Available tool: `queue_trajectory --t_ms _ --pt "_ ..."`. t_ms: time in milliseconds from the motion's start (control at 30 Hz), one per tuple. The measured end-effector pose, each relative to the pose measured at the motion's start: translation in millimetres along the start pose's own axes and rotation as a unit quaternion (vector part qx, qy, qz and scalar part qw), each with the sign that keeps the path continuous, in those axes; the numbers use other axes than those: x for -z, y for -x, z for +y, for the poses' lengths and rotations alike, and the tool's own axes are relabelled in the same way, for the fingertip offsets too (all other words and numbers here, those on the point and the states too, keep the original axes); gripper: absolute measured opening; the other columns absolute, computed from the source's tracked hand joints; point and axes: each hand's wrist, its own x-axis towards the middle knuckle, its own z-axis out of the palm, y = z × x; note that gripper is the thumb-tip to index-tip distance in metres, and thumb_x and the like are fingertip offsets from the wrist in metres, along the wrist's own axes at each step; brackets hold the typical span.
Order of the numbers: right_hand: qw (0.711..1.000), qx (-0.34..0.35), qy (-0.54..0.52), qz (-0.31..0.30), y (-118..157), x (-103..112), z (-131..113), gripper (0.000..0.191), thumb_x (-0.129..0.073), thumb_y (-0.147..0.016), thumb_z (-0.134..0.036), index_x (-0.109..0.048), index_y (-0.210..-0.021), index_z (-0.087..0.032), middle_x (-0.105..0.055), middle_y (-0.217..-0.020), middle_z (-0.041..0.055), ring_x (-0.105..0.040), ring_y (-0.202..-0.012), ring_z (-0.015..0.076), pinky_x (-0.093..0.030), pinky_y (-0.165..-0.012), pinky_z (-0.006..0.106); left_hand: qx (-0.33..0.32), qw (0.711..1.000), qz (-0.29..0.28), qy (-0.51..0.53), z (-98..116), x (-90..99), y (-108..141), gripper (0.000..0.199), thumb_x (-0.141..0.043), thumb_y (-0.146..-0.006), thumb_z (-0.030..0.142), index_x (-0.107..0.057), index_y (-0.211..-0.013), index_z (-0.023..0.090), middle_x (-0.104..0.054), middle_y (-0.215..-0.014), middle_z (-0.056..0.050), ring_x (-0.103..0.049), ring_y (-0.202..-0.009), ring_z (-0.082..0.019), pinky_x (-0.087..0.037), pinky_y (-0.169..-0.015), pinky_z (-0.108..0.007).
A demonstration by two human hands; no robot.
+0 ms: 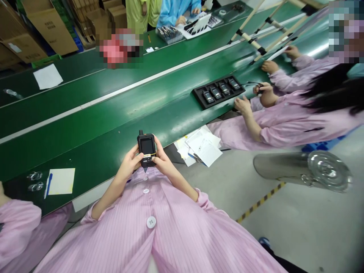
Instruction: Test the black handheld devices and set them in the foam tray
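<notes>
A black handheld two-way radio [147,145] with a stubby antenna and a dark screen is held upright in front of my chest. My left hand [132,160] wraps its left side, thumb near the keys. From the other side my right hand [160,156] grips it, with the thumb on the lower keypad. A yellowish strip crosses the radio just below its screen. Both hands are closed on it close to the near edge of the green bench [113,151].
Right along the bench, a black tray [200,99] holds several similar devices beside a co-worker's hands [244,106]. Papers [203,146] lie at the bench edge. To the left are a notepad [63,182] and a blue pen [49,182]. A metal bin [284,167] stands right.
</notes>
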Motion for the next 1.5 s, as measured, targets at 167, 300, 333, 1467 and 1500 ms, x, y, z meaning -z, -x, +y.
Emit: queue_trajectory --t_ms 167,300,333,1467,1500 --pt "1.0 0.011 0.016 0.004 2 3 -2 0.102 -0.062 -0.079 -0.027 -0.005 -0.163 -0.032 -0.059 -0.127 0.0058 -0.056 -0.076 0.0158 -0.047 -0.066 0.026 0.002 1.0 0.0 0.005 -2 -1.7 -3 0.085 -0.088 -0.073 0.049 -0.054 -0.145 0.017 -0.057 -0.144 -0.017 -0.069 -0.106 -0.03 -0.061 -0.075 -0.029" --pt "1.0 0.004 0.018 0.007 5 5 2 0.102 -0.062 -0.077 -0.026 -0.005 -0.162 -0.03 -0.062 -0.116 0.0044 -0.055 -0.07 0.0141 -0.047 -0.063 0.025 0.012 1.0 0.001 0.01 -7 9.2 -13 0.075 -0.09 -0.07 0.05 -0.064 -0.131 0.015 -0.069 -0.121 -0.013 -0.07 -0.085 -0.02 -0.058 -0.067 -0.024" --pt "1.0 -0.003 0.014 0.011 6 5 4 0.102 -0.062 -0.077 -0.026 -0.006 -0.161 -0.03 -0.063 -0.112 0.0037 -0.055 -0.068 0.014 -0.048 -0.062 0.026 0.019 1.0 -0.003 0.012 -9 13.2 -16 0.072 -0.09 -0.069 0.052 -0.067 -0.126 0.014 -0.071 -0.11 -0.012 -0.068 -0.077 -0.017 -0.056 -0.062 -0.022" --pt "0.833 -0.072 0.488 0.251 -47 262 -13 0.081 -0.099 -0.047 -0.016 -0.052 -0.113 -0.02 -0.058 -0.118 0.0083 -0.059 -0.111 0.034 -0.049 -0.093 0.042 0.093 0.989 0.118 0.006 -136 -103.9 -249 0.029 -0.076 -0.073 0.022 -0.056 -0.094 0.022 -0.068 -0.091 -0.005 -0.072 -0.101 -0.025 -0.054 -0.102 -0.038" --pt "0.824 -0.086 0.497 0.259 -44 278 -17 0.079 -0.099 -0.047 -0.016 -0.052 -0.111 -0.02 -0.059 -0.115 0.0076 -0.06 -0.11 0.0351 -0.049 -0.093 0.042 0.101 0.988 0.114 -0.012 -145 -113.8 -261 0.03 -0.077 -0.071 0.025 -0.056 -0.093 0.023 -0.068 -0.09 -0.006 -0.071 -0.107 -0.028 -0.053 -0.105 -0.04"
